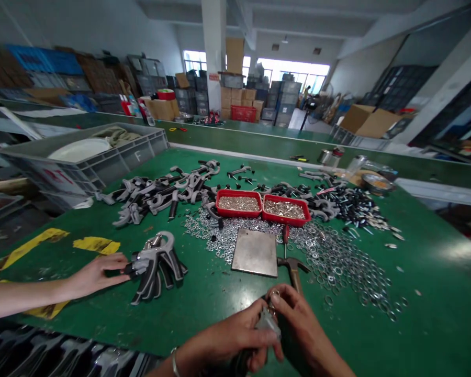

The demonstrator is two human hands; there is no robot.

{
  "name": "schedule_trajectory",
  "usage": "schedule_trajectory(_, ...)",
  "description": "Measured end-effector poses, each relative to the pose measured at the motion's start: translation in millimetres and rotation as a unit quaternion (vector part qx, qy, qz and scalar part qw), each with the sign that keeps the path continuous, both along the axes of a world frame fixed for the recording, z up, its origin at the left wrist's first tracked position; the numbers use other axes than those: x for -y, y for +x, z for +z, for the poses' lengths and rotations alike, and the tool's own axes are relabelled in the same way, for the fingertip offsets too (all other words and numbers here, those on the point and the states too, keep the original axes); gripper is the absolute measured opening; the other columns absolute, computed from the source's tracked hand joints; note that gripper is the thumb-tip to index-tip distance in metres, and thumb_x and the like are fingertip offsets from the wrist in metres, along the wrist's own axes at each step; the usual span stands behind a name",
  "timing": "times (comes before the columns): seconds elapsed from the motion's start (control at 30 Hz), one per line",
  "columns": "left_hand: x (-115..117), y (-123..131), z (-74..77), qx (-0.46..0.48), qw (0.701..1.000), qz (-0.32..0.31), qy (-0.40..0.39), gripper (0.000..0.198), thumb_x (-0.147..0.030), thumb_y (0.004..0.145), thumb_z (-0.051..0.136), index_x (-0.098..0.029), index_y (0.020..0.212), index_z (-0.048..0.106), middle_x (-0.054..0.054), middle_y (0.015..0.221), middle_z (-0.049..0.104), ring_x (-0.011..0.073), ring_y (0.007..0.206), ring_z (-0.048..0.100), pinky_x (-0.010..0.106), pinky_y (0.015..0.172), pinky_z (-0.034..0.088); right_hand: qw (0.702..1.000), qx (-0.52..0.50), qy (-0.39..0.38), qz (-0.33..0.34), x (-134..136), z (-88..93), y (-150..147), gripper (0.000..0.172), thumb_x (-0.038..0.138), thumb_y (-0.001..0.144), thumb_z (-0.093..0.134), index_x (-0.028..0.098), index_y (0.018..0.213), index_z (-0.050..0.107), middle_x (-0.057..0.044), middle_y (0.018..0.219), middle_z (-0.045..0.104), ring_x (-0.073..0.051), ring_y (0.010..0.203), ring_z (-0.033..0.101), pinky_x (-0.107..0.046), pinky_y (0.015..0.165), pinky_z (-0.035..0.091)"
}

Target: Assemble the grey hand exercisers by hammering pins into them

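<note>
My left hand (245, 335) is closed round a grey-and-black hand grip exerciser (270, 324), low at the front of the table. My right hand (300, 324) meets it at the top, thumb and fingers pinching a small shiny metal piece (275, 296), which looks like a ring or spring coil. Its exact form is partly hidden by the fingers. Just beyond my hands lie a hammer (294, 269) and a square steel plate (255, 252). A red-handled screwdriver (286, 234) lies behind the hammer.
At left, another person's hand (110, 269) touches stacked hand grips (160, 262). Two red trays (239, 213) of small metal parts stand mid-table among scattered washers (329, 256). Behind are loose grey handles (157, 193), black-headed bolts (353, 207) and a grey crate (129, 157).
</note>
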State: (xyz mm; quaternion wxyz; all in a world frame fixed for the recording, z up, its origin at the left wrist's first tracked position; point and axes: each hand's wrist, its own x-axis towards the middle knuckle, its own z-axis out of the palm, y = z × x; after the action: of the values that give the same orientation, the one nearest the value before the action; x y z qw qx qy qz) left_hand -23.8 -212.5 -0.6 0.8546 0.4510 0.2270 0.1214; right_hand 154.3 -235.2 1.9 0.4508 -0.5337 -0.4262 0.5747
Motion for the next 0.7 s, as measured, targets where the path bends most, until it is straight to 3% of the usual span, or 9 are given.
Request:
schedule_trajectory(0.1,-2,5,-3.2,0.004,0.989,0.144,-0.041,0.030,-0.047,0.090,0.056,-0.019,0.098,0.045,0.003,0.072,0.067,0.0030,0.035,0.033,0.018,0.036,0.025,0.986,0.160,0.045,0.015,9,-7.1,39,0.027,0.048,0.091,0.056,0.021,0.092,0.063,-0.003,0.086,0.063,-0.019,0.077,0.058,-0.032,0.073,0.048)
schedule_trajectory(0.13,-6,6,-4.0,-0.001,0.978,0.208,-0.036,0.027,-0.045,0.091,0.054,-0.020,0.094,0.045,0.001,0.071,0.066,0.0030,0.036,0.033,0.017,0.037,0.025,0.964,0.254,0.075,-0.006,15,-11.3,58,0.025,0.046,0.092,0.055,0.022,0.095,0.063,-0.006,0.092,0.064,-0.022,0.084,0.059,-0.036,0.079,0.048)
schedule_trajectory(0.2,-15,7,-3.2,-0.006,0.957,0.291,-0.008,0.025,-0.043,0.092,0.054,-0.019,0.093,0.047,0.002,0.076,0.067,0.0051,0.044,0.045,0.018,0.045,0.034,0.891,0.432,0.133,-0.040,26,-21.4,99,0.023,0.042,0.093,0.051,0.023,0.098,0.064,-0.010,0.102,0.063,-0.026,0.096,0.058,-0.043,0.091,0.045)
schedule_trajectory(0.3,-32,5,1.7,-0.031,0.962,0.268,0.046,0.028,-0.044,0.093,0.052,-0.016,0.097,0.053,0.009,0.091,0.070,0.0108,0.064,0.060,0.021,0.059,0.044,0.815,0.563,0.133,-0.018,35,-34.9,149,0.025,0.040,0.095,0.046,0.022,0.093,0.064,-0.011,0.096,0.063,-0.027,0.088,0.058,-0.043,0.082,0.047)
schedule_trajectory(0.37,-40,6,3.7,-0.062,0.960,0.261,0.078,0.030,-0.044,0.093,0.052,-0.014,0.093,0.055,0.010,0.092,0.071,0.0107,0.064,0.059,0.021,0.059,0.042,0.785,0.604,0.133,0.015,34,-40.4,164,0.028,0.039,0.096,0.043,0.022,0.086,0.063,-0.010,0.089,0.062,-0.026,0.081,0.057,-0.042,0.075,0.048)
schedule_trajectory(0.43,-44,10,3.4,-0.098,0.942,0.302,0.113,0.030,-0.045,0.092,0.054,-0.014,0.091,0.055,0.008,0.085,0.071,0.0082,0.057,0.052,0.020,0.055,0.038,0.761,0.631,0.148,0.029,30,-44.0,169,0.029,0.038,0.095,0.041,0.022,0.083,0.062,-0.011,0.085,0.062,-0.027,0.078,0.057,-0.042,0.072,0.048)
schedule_trajectory(0.5,-45,14,1.9,-0.129,0.917,0.347,0.151,0.032,-0.046,0.091,0.055,-0.015,0.093,0.056,0.005,0.079,0.069,0.0072,0.052,0.045,0.019,0.052,0.034,0.757,0.632,0.161,0.027,28,-47.8,171,0.026,0.036,0.094,0.042,0.021,0.090,0.063,-0.012,0.088,0.063,-0.027,0.078,0.059,-0.042,0.072,0.049)
schedule_trajectory(0.57,-45,16,1.2,-0.144,0.901,0.366,0.183,0.034,-0.049,0.092,0.054,-0.015,0.094,0.057,0.004,0.079,0.069,0.0081,0.053,0.044,0.020,0.053,0.036,0.780,0.603,0.165,0.019,31,-51.6,176,0.024,0.035,0.093,0.046,0.020,0.101,0.063,-0.013,0.094,0.065,-0.027,0.083,0.062,-0.041,0.075,0.051)
schedule_trajectory(0.7,-40,13,3.6,-0.151,0.903,0.349,0.200,0.039,-0.053,0.093,0.049,-0.016,0.091,0.060,0.006,0.086,0.069,0.0113,0.061,0.050,0.023,0.060,0.041,0.815,0.562,0.140,0.003,43,-50.0,188,0.021,0.033,0.093,0.049,0.019,0.101,0.062,-0.013,0.098,0.066,-0.026,0.088,0.063,-0.039,0.081,0.052)
